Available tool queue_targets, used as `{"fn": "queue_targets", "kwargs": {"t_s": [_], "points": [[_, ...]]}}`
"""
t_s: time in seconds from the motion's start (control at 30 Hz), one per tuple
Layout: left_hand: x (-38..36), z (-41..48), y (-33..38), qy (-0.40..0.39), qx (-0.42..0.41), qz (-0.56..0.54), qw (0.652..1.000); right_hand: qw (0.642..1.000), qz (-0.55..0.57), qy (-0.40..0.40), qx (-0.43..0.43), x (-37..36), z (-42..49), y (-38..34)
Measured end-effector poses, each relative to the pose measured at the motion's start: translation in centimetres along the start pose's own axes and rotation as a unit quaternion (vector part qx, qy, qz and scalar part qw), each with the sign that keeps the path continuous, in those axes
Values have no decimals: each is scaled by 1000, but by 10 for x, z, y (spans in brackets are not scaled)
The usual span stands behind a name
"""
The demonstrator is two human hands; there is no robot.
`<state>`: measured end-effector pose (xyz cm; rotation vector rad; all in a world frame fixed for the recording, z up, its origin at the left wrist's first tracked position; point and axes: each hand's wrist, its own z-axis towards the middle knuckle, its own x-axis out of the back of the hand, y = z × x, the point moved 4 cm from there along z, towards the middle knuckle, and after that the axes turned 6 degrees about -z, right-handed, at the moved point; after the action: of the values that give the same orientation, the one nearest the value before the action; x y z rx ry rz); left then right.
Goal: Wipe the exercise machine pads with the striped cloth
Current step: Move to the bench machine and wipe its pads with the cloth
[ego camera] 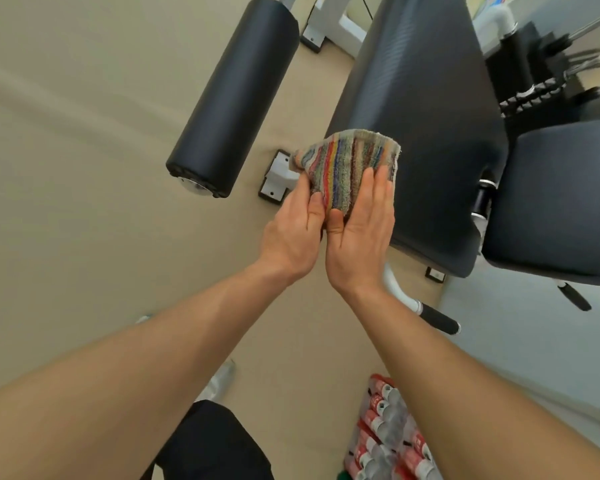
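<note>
The striped cloth (pixel 350 164), folded and multicoloured, is held up in the air between both hands. My left hand (pixel 293 233) grips its lower left edge with the thumb on top. My right hand (pixel 361 230) holds its lower right part, fingers flat against the fabric. Behind the cloth lies the long black seat pad (pixel 426 109) of the exercise machine. A second dark pad (pixel 561 202) sits to its right. A black cylindrical roller pad (pixel 236 91) hangs to the left, apart from the cloth.
The machine's white frame foot (pixel 278 174) stands on the beige floor just left of the cloth. A black-gripped handle (pixel 437 318) juts out below the seat. A pack of red-labelled bottles (pixel 388 434) lies on the floor near my right forearm. Weight stack parts (pixel 534 91) are at upper right.
</note>
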<state>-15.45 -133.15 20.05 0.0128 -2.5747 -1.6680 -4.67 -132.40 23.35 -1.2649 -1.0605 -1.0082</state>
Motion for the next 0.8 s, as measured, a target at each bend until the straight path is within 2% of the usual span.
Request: {"fn": "queue_targets", "kwargs": {"t_s": [0.07,0.2,0.33,0.5,0.63,0.8], "points": [[5,4,2,-18,8,15,1000,1000,-1,-10,-5,1,1,0],[15,2,19,-34,-2,115,993,998,12,-46,-28,9,3,-3],[25,-11,44,-45,-15,199,979,988,96,-59,-104,29,-4,-13],[35,-37,80,-73,-66,298,949,975,152,-85,-135,65,-22,-27],[33,-67,120,-110,-65,295,947,939,249,-150,-182,91,-37,-24],[8,-108,155,-141,-69,320,934,870,374,-147,-285,122,-77,-16]]}}
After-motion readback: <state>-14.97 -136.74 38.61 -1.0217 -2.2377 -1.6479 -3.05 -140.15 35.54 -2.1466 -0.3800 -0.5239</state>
